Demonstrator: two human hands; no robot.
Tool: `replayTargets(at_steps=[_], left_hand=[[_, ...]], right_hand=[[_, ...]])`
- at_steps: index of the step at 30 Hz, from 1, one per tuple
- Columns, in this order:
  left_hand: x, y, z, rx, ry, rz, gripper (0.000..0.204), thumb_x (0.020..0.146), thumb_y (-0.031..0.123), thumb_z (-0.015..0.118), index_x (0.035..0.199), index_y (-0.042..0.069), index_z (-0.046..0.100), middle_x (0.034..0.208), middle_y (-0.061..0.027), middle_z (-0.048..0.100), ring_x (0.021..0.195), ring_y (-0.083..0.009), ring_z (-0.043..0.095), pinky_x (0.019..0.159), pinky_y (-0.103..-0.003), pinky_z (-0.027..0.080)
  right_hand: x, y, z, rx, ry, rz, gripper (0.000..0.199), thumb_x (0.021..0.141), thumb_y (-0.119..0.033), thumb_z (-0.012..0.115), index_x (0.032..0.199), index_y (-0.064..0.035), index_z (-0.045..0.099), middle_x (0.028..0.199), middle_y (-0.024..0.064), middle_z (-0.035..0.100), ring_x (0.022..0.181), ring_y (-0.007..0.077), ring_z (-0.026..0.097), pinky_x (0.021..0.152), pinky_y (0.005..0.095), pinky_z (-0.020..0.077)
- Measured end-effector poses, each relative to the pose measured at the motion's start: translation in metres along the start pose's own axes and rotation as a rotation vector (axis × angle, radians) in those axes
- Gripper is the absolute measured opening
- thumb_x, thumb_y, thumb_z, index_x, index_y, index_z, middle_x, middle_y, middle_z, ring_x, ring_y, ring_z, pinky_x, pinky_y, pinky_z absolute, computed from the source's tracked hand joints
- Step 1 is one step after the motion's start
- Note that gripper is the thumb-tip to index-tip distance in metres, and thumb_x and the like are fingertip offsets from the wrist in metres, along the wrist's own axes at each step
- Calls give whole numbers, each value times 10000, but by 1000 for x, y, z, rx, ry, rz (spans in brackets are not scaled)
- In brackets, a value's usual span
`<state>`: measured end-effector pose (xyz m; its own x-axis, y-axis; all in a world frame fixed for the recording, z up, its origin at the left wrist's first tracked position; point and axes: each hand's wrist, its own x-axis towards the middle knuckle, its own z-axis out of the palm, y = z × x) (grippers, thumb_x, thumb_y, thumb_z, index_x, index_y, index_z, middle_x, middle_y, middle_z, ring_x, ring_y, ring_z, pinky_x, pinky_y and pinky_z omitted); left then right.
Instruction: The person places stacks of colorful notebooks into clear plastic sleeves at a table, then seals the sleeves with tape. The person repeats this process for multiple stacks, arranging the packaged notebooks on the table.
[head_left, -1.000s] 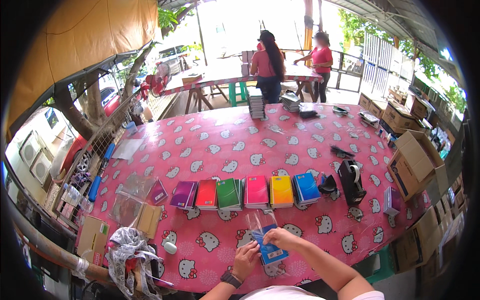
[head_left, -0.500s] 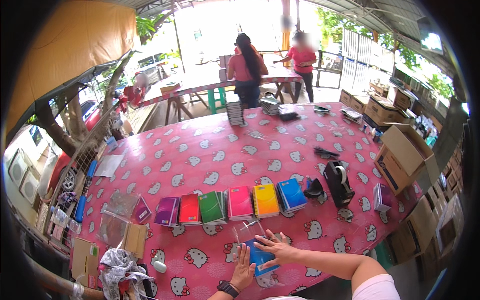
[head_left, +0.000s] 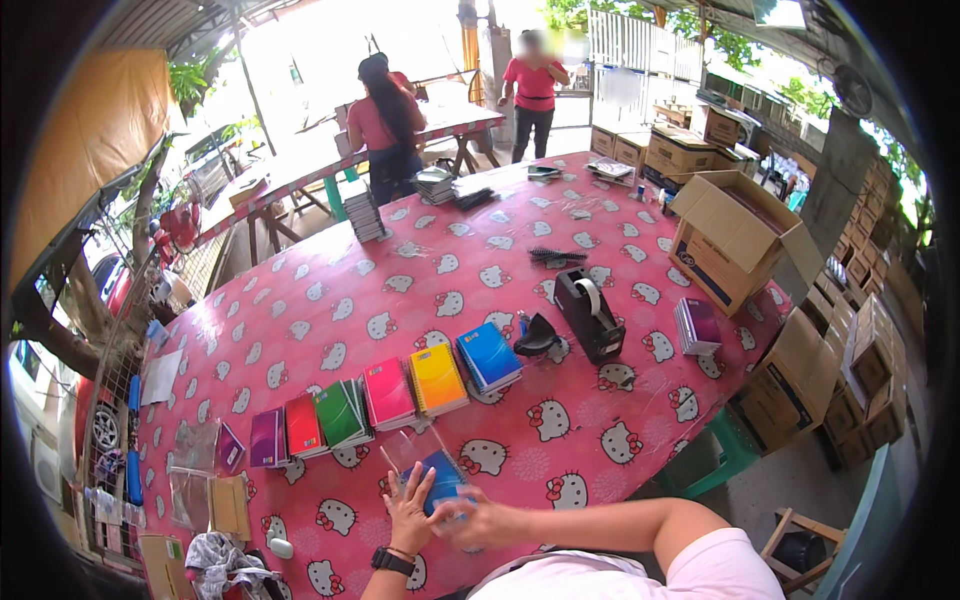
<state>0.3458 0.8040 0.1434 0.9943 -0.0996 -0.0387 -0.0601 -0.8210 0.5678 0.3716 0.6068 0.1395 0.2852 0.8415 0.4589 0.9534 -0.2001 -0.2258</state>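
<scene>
Both my hands hold a blue notebook [head_left: 441, 481] in a clear plastic sleeve at the near edge of the pink cartoon-cat tablecloth [head_left: 420, 260]. My left hand [head_left: 408, 508], with a black watch on the wrist, grips its left side. My right hand [head_left: 470, 520] closes over its lower right corner. Just beyond lies a row of small notebook stacks: purple [head_left: 267, 438], red [head_left: 303, 426], green [head_left: 340, 414], pink [head_left: 388, 393], yellow [head_left: 437, 378] and blue [head_left: 489, 356].
A black tape dispenser [head_left: 590, 315] and a dark clip stand right of the row. An open cardboard box [head_left: 735, 240] and stacked boxes line the right side. Clear bags and brown packets [head_left: 205, 490] lie at the left. Two people stand at a far table.
The view has swung to the left, so the table now sits further right and tilted. My hands stay on the blue notebook, which has dropped a little closer to my body.
</scene>
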Motion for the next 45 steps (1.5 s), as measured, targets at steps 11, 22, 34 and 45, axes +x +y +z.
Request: replayTargets(at_steps=[11, 22, 34, 45], left_hand=[[3, 0, 3, -3, 43, 1, 713, 716, 516, 651, 1346, 264, 434, 1486, 49, 249, 1392, -359, 38, 1030, -666, 19], [-3, 0, 2, 0, 68, -3, 701, 737, 507, 641, 1359, 280, 409, 1488, 53, 244, 1396, -331, 52, 1020, -677, 30], [0, -12, 10, -32, 83, -26, 1070, 688, 594, 657, 1463, 284, -13, 1480, 36, 276, 1394, -341, 81, 1039, -654, 0], [-13, -16, 25, -491, 552, 103, 1006, 761, 355, 696, 1467, 144, 12, 1459, -148, 292, 1381, -325, 153, 1099, -481, 147]], right_hand=[[-151, 258, -180, -556, 621, 1328, 357, 830, -253, 638, 1086, -24, 537, 829, 77, 645, 711, 264, 597, 705, 352, 458], [-189, 232, -141, 496, 1128, 1065, 264, 770, 6, 664, 981, -6, 505, 775, 57, 588, 704, 136, 604, 622, 251, 494], [78, 70, -52, 1025, -222, 975, 397, 702, -239, 773, 966, -35, 557, 881, 93, 667, 834, 151, 648, 644, 267, 477], [37, 65, -70, -31, -644, 854, 592, 654, -431, 784, 1089, -70, 609, 1014, 112, 651, 873, 226, 647, 750, 338, 513]])
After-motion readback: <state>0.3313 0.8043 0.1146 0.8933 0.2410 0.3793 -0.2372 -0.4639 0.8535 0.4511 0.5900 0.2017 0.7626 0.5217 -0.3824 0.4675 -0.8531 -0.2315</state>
